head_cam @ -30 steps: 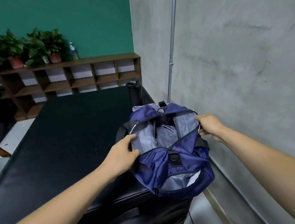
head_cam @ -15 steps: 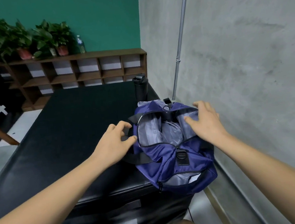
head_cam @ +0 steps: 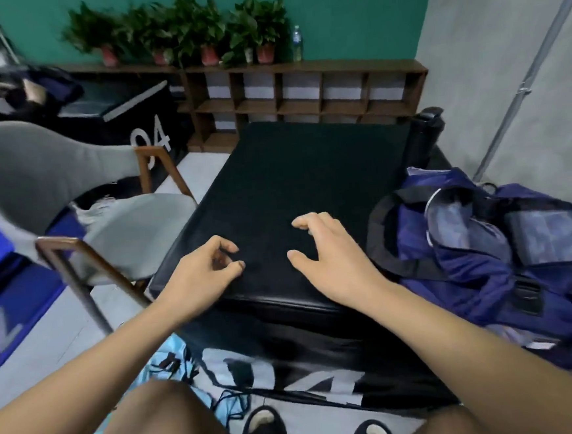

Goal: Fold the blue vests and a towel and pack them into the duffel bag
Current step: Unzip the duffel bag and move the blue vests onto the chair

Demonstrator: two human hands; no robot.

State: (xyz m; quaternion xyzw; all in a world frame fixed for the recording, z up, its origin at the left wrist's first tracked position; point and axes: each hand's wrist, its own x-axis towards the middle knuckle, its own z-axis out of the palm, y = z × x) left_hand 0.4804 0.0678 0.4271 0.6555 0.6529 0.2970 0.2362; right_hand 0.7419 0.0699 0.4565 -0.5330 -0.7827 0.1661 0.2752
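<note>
The black padded bench (head_cam: 309, 180) fills the middle of the frame, bare on top. At the right edge my blue duffel bag (head_cam: 486, 252) sits on it, mouth gaping and its grey lining showing. At the left stands a grey chair (head_cam: 72, 213), and something pale and crumpled lies on its seat, too blurred to name; I see no vests or towel for certain. My right hand (head_cam: 329, 258) hovers low centre over the bench, fingers spread, holding nothing. My left hand (head_cam: 200, 275) hangs beside it, fingers loosely curled, its grip empty too. To do this well, I judge I should fetch one garment, lay it flat on the bare bench, then smooth it before folding.
</note>
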